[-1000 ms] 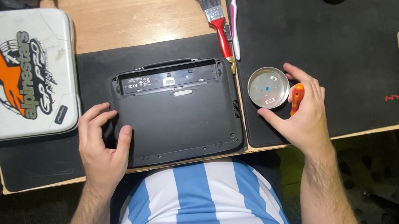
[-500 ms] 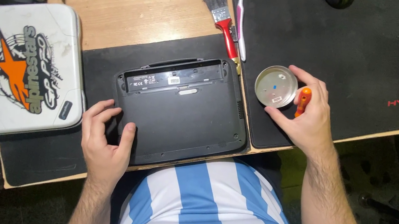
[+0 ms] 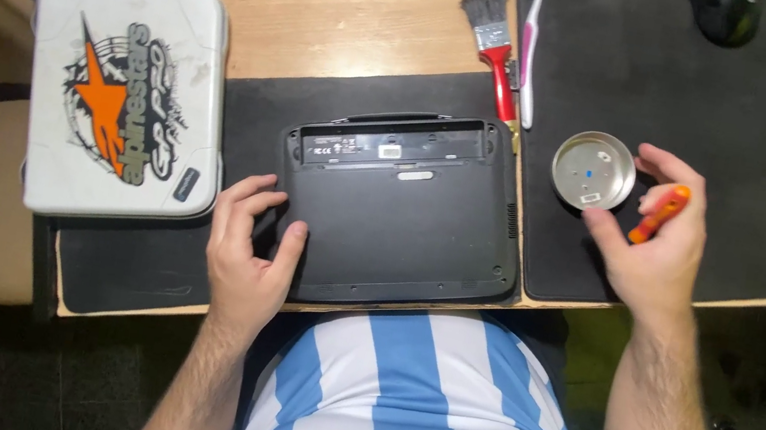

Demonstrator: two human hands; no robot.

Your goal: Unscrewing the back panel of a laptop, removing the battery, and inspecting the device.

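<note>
Lying at the upper left of the frame is a white case (image 3: 122, 100) with an orange star design, its right edge just beside the left hand (image 3: 247, 260). That hand rests flat, fingers spread, on the lower left corner of a black upturned laptop (image 3: 403, 213) at centre. Above it to the right lies a red-handled paintbrush (image 3: 495, 45). Right of centre, a round metal tin (image 3: 594, 170) sits on a black mat (image 3: 761, 120); the right hand (image 3: 656, 251) beside it grips an orange screwdriver (image 3: 658, 214) in curled fingers.
</note>
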